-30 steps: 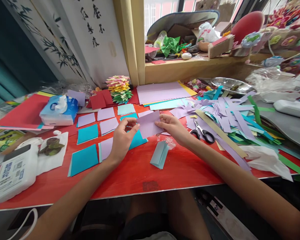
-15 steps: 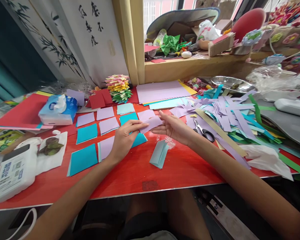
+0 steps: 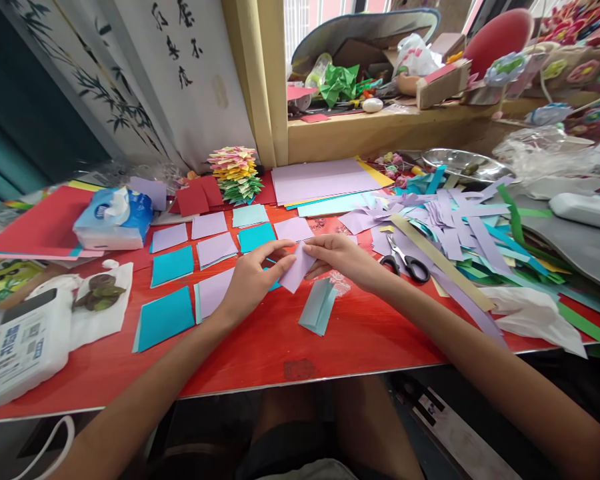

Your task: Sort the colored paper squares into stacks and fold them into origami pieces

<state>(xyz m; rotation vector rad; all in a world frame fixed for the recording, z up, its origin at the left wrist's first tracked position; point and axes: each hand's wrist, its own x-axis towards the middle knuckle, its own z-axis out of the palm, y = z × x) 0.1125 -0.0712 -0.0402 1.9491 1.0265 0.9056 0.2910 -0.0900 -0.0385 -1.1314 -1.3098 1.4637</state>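
Observation:
A small lilac paper [image 3: 296,272], creased along its middle, is held above the red table between both hands. My left hand [image 3: 254,277] pinches its left side between thumb and fingers. On the upper right side, my right hand [image 3: 337,259] is closed on the same paper, thumb in front and fingers behind. Just below lies a pale blue folded paper [image 3: 318,307], partly sprung open. Lilac, teal and pale blue paper squares sit in rows to the left, among them a teal stack [image 3: 164,319]; some are hidden behind my left hand.
Black-handled scissors [image 3: 405,261] lie right of my hands, beside a heap of paper strips [image 3: 455,227]. At the left are a blue tissue pack [image 3: 113,219] and a white container [image 3: 27,343]. A layered paper model [image 3: 233,175] stands at the back near large lilac sheets [image 3: 323,181].
The lilac paper has turned from lying nearly flat to a tilted position with a fold showing. Both hands have closed in on it, the right hand's fingers bending from outstretched to gripping.

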